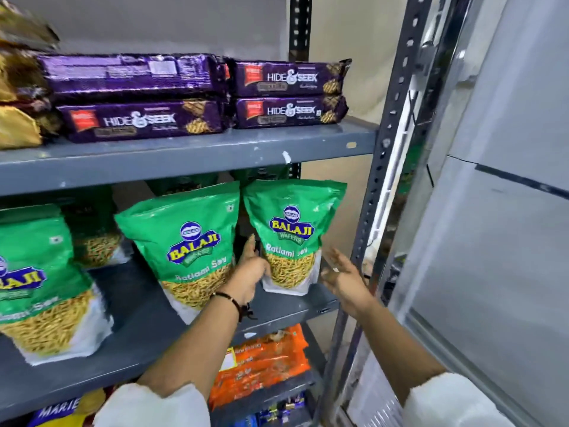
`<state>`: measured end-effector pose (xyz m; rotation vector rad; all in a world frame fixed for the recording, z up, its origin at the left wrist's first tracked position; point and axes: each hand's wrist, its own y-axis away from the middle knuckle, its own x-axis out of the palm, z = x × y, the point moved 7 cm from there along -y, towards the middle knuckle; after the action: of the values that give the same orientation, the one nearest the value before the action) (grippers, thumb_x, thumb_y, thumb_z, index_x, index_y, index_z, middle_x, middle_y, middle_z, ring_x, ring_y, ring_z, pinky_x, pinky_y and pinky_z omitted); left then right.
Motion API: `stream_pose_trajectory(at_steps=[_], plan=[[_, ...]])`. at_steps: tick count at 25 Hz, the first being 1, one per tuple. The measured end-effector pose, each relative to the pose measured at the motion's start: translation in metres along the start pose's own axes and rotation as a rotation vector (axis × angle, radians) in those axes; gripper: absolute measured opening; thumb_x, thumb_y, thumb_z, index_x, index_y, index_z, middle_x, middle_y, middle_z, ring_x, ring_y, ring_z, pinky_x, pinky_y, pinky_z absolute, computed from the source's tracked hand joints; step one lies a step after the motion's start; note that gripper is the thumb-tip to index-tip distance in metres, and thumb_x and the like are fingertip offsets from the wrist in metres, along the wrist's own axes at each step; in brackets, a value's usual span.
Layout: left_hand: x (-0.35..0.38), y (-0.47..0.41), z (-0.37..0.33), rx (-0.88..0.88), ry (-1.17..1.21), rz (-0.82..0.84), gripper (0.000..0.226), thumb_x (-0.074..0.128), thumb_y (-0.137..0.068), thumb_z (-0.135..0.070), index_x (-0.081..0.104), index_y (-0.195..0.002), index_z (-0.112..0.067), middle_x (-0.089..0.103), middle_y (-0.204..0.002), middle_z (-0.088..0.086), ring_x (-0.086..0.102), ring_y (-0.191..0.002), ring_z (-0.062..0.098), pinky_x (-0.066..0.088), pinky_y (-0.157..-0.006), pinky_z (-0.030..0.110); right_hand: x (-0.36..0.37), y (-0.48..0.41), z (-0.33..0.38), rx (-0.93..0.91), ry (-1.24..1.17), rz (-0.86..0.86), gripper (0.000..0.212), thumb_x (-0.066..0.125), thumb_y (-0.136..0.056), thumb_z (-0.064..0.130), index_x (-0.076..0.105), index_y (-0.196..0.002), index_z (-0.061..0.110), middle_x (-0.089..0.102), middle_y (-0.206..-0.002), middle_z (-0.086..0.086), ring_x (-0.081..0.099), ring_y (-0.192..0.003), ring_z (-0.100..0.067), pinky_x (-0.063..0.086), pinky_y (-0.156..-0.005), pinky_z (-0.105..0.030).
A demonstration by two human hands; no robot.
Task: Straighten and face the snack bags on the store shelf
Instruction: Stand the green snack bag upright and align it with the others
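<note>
Snack bags in green, printed Balaji Ratlami Sev, are standing along the middle grey shelf (pixel 147 331) of the metal rack, all facing out. The far-left bag (pixel 40 282) and the centre bag (pixel 187 245) are leaning a little; more are sitting behind them. The rightmost bag (pixel 292 232) is standing upright near the rack's post, right between the person's two hands. The left hand (pixel 251 272) is pressing against that bag's lower left edge, fingers reaching behind it, a dark bracelet (pixel 231 300) hanging at the wrist. The right hand (pixel 341 272) is hovering just beside the bag's right edge, palm spread wide, touching nothing. Purple Hide & Seek packs (pixel 289 94) are lying stacked above; orange packets (pixel 261 365) are lying below.
</note>
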<state>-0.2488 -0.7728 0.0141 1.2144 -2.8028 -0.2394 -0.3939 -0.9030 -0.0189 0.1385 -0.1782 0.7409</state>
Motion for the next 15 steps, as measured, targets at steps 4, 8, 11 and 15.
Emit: stream_pose_trajectory(at_steps=[4, 8, 11, 15], plan=[[0.008, -0.008, 0.002, 0.013, -0.127, -0.024, 0.095, 0.034, -0.060, 0.028, 0.030, -0.140, -0.024, 0.038, -0.145, 0.000, 0.043, -0.122, 0.028, 0.048, -0.084, 0.046, 0.009, -0.010, 0.003, 0.009, 0.066, 0.194, 0.061, 0.039, -0.087, -0.010, 0.034, -0.137, 0.026, 0.046, -0.135, 0.009, 0.049, -0.118, -0.014, 0.046, -0.084, -0.020], [0.006, 0.014, 0.000, 0.006, -0.125, -0.079, 0.085, 0.027, -0.072, 0.031, 0.023, -0.144, -0.015, 0.029, -0.150, 0.008, 0.030, -0.138, 0.025, 0.035, -0.101, 0.055, 0.014, -0.021, 0.006, 0.041, 0.149, 0.203, 0.062, 0.034, -0.089, -0.010, 0.032, -0.137, 0.028, 0.040, -0.137, 0.011, 0.042, -0.124, -0.015, 0.041, -0.085, -0.019], [0.004, 0.024, 0.001, 0.020, -0.132, -0.081, 0.086, 0.027, -0.072, 0.032, 0.023, -0.143, -0.017, 0.028, -0.152, 0.004, 0.032, -0.137, 0.022, 0.032, -0.102, 0.057, 0.016, -0.026, 0.007, 0.038, 0.172, 0.167, 0.066, 0.032, -0.085, -0.016, 0.030, -0.138, 0.024, 0.041, -0.136, 0.009, 0.041, -0.125, -0.017, 0.034, -0.102, -0.033], [0.004, 0.025, 0.006, -0.007, -0.139, -0.089, 0.092, 0.026, -0.069, 0.032, 0.022, -0.143, -0.022, 0.030, -0.151, 0.000, 0.032, -0.137, 0.019, 0.033, -0.104, 0.053, 0.015, -0.027, 0.008, 0.034, 0.253, 0.208, 0.071, 0.031, -0.083, -0.017, 0.028, -0.139, 0.028, 0.037, -0.144, 0.007, 0.036, -0.132, -0.019, 0.029, -0.109, -0.042]])
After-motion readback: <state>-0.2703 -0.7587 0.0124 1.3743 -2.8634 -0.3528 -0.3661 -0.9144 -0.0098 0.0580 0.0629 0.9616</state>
